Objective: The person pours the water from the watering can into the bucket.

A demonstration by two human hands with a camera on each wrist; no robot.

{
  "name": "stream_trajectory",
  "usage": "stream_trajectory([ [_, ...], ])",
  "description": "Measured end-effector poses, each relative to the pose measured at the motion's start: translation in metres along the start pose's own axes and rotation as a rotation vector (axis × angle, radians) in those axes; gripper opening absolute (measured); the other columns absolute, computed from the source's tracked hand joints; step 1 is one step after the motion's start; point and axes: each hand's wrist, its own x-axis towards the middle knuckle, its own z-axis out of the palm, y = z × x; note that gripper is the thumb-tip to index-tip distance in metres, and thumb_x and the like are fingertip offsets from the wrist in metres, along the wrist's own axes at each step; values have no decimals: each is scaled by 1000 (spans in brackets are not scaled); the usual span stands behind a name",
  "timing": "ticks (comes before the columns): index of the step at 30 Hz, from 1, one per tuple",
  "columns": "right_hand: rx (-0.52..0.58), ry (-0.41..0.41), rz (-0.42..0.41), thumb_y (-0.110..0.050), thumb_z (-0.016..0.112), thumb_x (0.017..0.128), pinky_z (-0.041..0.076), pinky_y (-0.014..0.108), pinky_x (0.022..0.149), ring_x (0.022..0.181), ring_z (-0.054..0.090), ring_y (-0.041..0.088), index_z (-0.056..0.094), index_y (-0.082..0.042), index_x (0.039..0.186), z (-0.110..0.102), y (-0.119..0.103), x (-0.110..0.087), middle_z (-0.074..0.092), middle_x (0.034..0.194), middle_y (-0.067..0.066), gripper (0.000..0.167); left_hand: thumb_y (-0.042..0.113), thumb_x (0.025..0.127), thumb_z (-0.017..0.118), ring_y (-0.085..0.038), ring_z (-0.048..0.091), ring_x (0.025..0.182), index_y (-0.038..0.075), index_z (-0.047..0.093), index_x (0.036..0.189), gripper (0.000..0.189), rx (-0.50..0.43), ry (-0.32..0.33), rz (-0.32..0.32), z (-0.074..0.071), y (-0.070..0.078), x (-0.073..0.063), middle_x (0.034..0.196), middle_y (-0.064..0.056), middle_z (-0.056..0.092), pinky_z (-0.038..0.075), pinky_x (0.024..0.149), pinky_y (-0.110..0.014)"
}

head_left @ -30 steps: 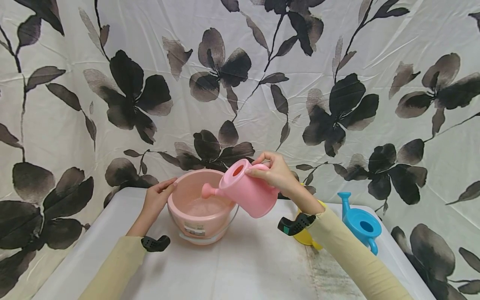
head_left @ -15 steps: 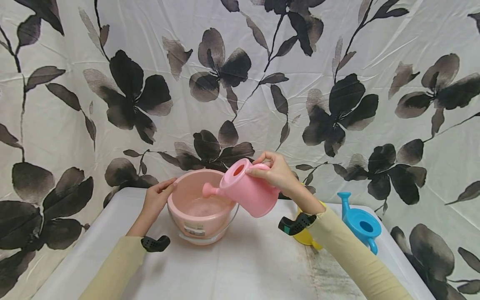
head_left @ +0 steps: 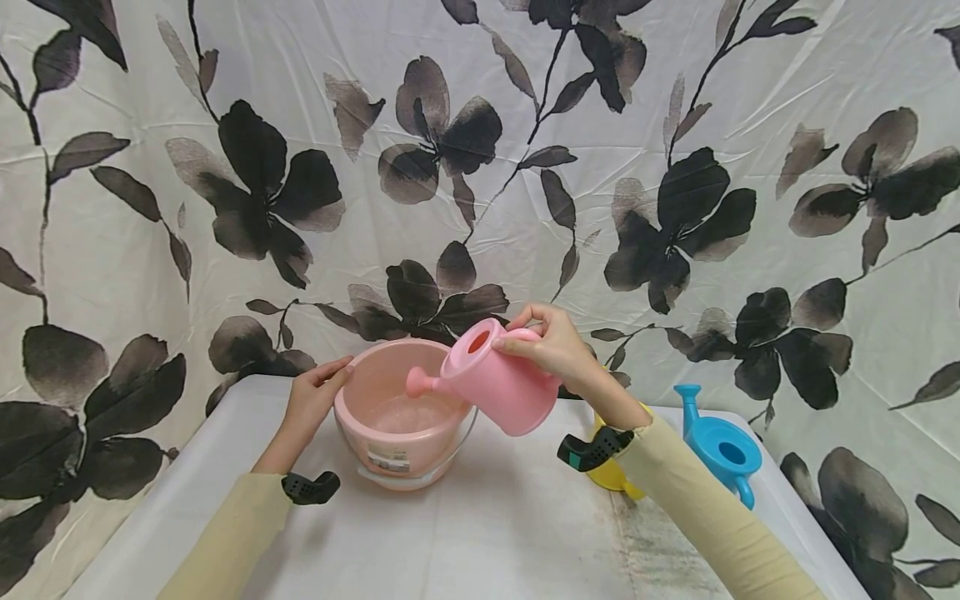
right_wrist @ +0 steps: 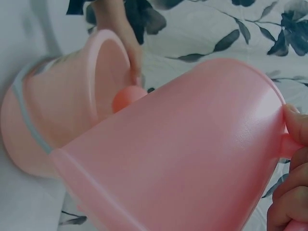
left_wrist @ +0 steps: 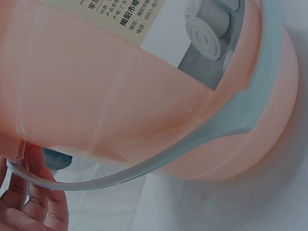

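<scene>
A pale pink bucket (head_left: 375,454) stands on the white table, its grey-blue handle (left_wrist: 159,161) hanging down the front. My left hand (head_left: 311,404) grips the bucket's left rim; in the left wrist view its fingers (left_wrist: 41,207) lie against the outside below the rim. With my right hand (head_left: 551,346) I hold a pink watering can (head_left: 506,383) by its handle. The can is tilted left, and its round spout head (head_left: 422,382) is over the bucket's opening. Something clear and rippled, like water, covers the bucket's bottom (head_left: 405,414).
A blue watering can (head_left: 723,450) stands at the table's right side. Behind my right forearm a yellow object (head_left: 609,471) is partly hidden. A worn, stained patch (head_left: 663,542) marks the table at front right. Flower-printed cloth (head_left: 465,167) hangs behind the table.
The pink watering can's spout has shifted very slightly to the right. Both hands keep their holds, and the bucket stays in place.
</scene>
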Motion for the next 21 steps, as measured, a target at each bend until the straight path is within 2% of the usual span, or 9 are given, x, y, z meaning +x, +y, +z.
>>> stream_trajectory([
  [4,-6,-4,-17,-11,74,80,53,28,56,59,60,13,57,-2,85,0,1,0,62,58,-5,19,34,100,49,-19,57,115,5,51,138,48,6,-2,2,1,-1,1,140,-16,53,47,79,-3],
  [7,-13,-7,-26,-11,74,80,54,28,56,60,61,14,58,-3,85,-1,3,0,63,59,-3,18,34,100,48,-28,55,122,4,50,139,48,6,-4,6,1,-2,1,141,-17,52,48,81,-5],
  [21,-20,-13,-32,-11,73,81,55,29,57,62,62,15,58,-1,87,0,3,0,66,63,-1,19,34,100,50,-23,56,118,5,52,137,48,11,9,6,1,-1,1,139,-16,54,46,79,-3],
])
